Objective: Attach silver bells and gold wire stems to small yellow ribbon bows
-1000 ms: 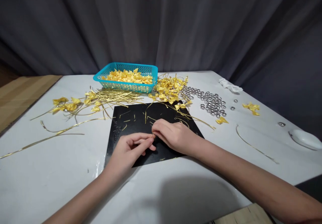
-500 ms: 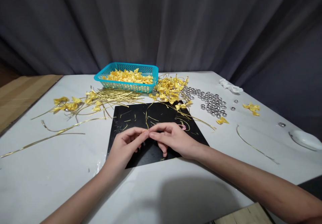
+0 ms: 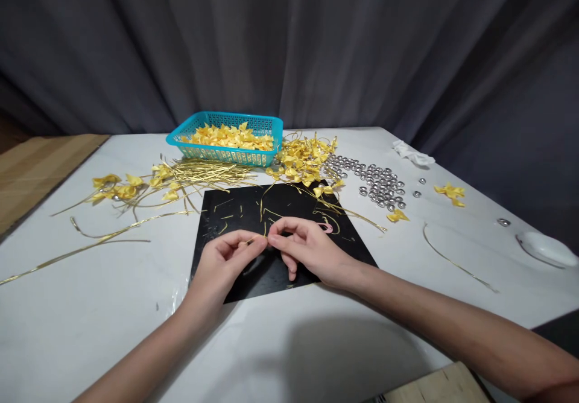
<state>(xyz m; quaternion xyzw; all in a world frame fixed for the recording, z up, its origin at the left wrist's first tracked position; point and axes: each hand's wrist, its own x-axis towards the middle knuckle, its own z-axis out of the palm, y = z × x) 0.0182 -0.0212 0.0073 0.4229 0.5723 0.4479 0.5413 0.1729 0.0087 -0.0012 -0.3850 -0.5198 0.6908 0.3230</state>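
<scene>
Over the black mat (image 3: 253, 285), both of my hands meet at the fingertips. My left hand (image 3: 230, 258) is closed in a pinch on a thin gold cord (image 3: 265, 229), a short length of which stands up from the fingertips. Thumb and forefinger of my right hand (image 3: 307, 247) pinch at the same spot, touching or nearly touching the left fingertips; the cord there is mostly hidden. Gold cord scraps lie on the mat, and a pink-handled tool (image 3: 326, 227) shows partly behind my right hand.
A blue basket (image 3: 226, 148) holds yellow ribbon bows. Beside it lie a bundle of gold cords (image 3: 212, 172), a pile of yellow bows on cords (image 3: 303, 158) and silver beads (image 3: 384, 186). A white dish (image 3: 547, 249) and crumpled tissue (image 3: 412, 153) sit at the right.
My right fingertips have shifted slightly up and opened a small gap from the left ones. The whole view has moved very slightly.
</scene>
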